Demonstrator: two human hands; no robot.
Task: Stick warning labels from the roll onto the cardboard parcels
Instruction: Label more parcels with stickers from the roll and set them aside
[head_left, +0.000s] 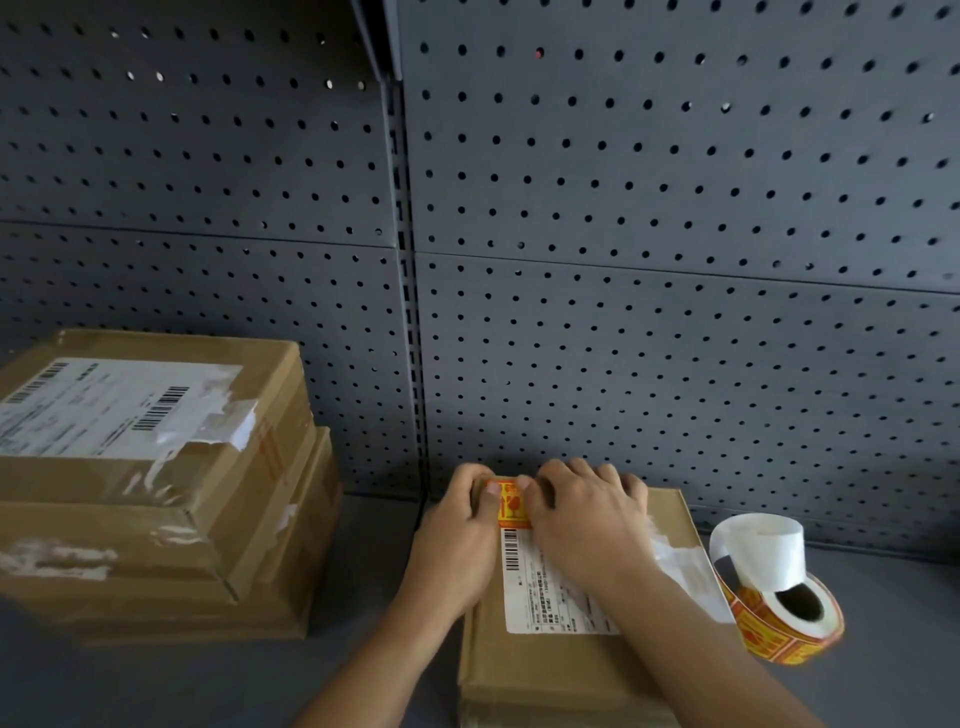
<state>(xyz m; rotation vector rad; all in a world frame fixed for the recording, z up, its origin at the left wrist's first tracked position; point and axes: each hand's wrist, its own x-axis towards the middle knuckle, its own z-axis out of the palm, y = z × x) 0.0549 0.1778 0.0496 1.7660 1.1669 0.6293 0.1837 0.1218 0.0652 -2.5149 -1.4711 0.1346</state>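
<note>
Head view gives us the parcel (566, 670) lying lengthwise near the middle of the shelf (363, 649), its far end close to the back edge under the pegboard wall (675, 260). The warning label (506, 506) sits at the parcel's far left corner, just above the white shipping label (550, 587), touching or slightly overlapping its top edge.

Our left hand (462, 519) grips that corner, fingers curled over the side and thumb on the label's left margin. Our right hand (582, 519) has its thumb tip on the label's right margin and its fingers bent over the parcel's far edge; their tips are hidden.

We judge this to be the pressing-down step. To do it well, we should sweep both thumbs outward from the label's centre so no bubble or lifted corner remains, and brace the parcel so it does not slide toward the wall. The barcode below should stay uncovered.

The roll (779, 618) stands just beside the parcel's right side, a tail of bare backing paper curling up from it. The stacked parcels (156, 467) wait at the left end of the shelf, well apart.
</note>
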